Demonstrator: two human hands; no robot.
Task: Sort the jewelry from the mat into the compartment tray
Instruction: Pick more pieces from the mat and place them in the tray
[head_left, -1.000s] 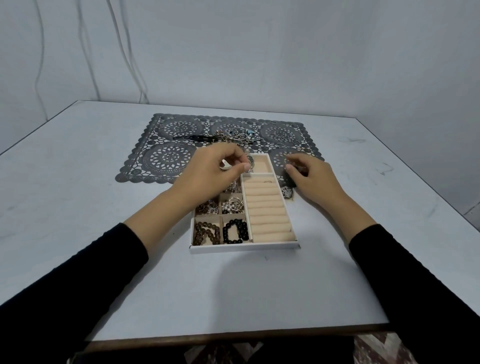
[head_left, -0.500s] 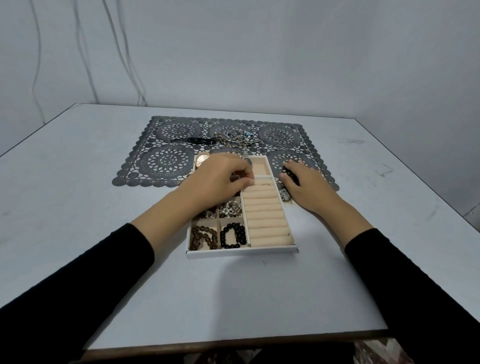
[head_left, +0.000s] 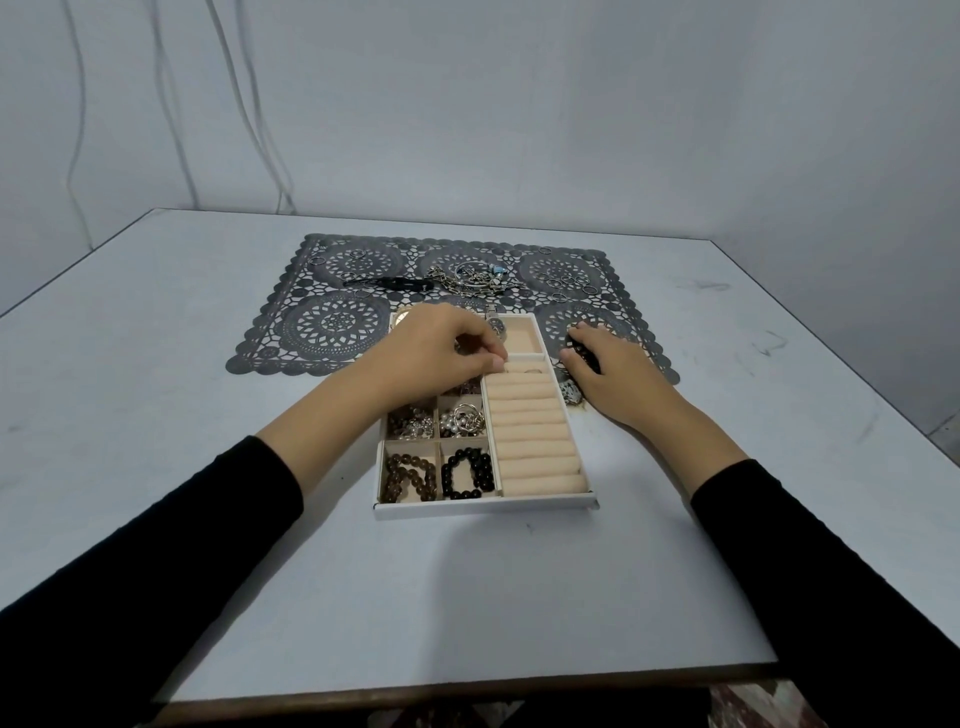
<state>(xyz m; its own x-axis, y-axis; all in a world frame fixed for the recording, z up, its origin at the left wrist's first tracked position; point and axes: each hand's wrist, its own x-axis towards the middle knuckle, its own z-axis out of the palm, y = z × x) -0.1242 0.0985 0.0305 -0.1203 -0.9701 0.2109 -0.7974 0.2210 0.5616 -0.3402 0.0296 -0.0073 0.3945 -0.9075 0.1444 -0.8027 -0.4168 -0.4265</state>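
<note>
The white compartment tray sits mid-table, its far end over the dark lace mat. It holds a brown bead bracelet, a black bead bracelet and silver pieces. My left hand is pinched on a small ring, mostly hidden, at the left end of the top beige ring roll. My right hand rests on the mat right of the tray, thumb and fingers around a dark piece. A sparkly piece lies by its thumb.
On the mat lie a chain pile, a black clip, several loose small rings and a round gold piece. Cables hang on the back wall. The table's front edge is close to me.
My left hand has come down from above the tray's far end to the top ring roll with the ring. My right hand has slid slightly nearer along the tray's right side.
</note>
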